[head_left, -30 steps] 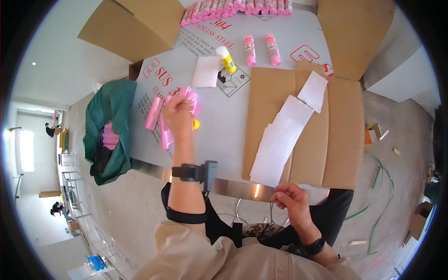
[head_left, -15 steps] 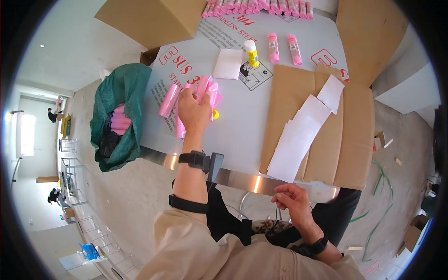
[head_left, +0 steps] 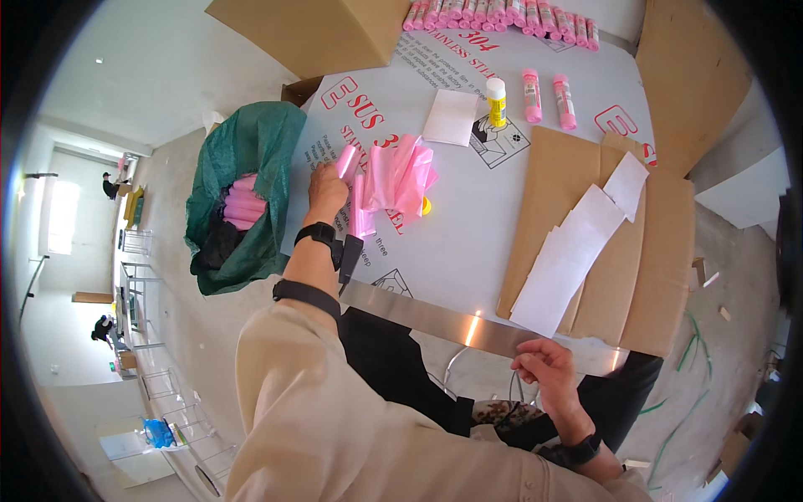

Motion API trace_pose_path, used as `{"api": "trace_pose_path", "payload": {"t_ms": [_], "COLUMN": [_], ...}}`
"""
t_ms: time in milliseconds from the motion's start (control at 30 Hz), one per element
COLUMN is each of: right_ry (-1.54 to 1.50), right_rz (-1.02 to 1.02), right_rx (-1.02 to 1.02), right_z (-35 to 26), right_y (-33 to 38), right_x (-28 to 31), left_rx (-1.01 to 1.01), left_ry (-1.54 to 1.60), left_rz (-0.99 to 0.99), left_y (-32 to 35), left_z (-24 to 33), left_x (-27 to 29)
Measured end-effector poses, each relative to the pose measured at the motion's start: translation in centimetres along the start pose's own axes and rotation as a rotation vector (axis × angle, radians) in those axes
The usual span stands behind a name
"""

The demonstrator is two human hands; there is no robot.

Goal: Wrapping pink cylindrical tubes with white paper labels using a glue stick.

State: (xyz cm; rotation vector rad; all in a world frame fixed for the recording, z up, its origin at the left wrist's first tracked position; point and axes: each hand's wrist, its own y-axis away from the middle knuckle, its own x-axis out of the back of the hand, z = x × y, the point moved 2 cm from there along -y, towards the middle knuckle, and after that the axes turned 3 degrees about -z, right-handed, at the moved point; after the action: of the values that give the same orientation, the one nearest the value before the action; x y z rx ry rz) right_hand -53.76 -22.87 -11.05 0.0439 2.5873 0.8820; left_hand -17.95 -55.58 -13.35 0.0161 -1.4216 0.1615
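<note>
My left hand is closed around one end of a small pink plastic roll on the steel-topped table. Beside it lie another pink roll and a loosened, crumpled stretch of pink plastic film. A yellow round cap shows partly from behind the film. My right hand hovers by the table's front edge, fingers curled in toward the thumb with nothing visible in them. Farther back are a stack of white paper and an upright glue stick with a white top.
On the right, overlapping white paper strips lie on a cardboard sheet. Two labelled pink rolls lie behind, with a row of more at the far edge. A green woven sack holding pink rolls hangs left; a cardboard box stands beyond.
My left hand has moved left from the bunched pink film to the separate roll and closed on it. The view has shifted; my right hand keeps nearly the same pose.
</note>
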Motion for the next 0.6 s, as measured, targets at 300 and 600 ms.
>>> {"api": "trace_pose_path", "payload": {"t_ms": [300, 600], "right_ry": [0.211, -0.331], "right_rz": [-0.060, -0.315], "right_rx": [0.206, 0.155], "right_z": [-5.0, -6.7], "right_y": [-0.4, -1.4], "right_x": [-3.5, -8.2], "left_rx": [0.095, -0.035], "left_ry": [1.794, 2.056], "left_rz": [-0.345, -0.605], "left_y": [11.2, 26.7], "left_z": [6.6, 15.7], "left_x": [6.7, 10.0]}}
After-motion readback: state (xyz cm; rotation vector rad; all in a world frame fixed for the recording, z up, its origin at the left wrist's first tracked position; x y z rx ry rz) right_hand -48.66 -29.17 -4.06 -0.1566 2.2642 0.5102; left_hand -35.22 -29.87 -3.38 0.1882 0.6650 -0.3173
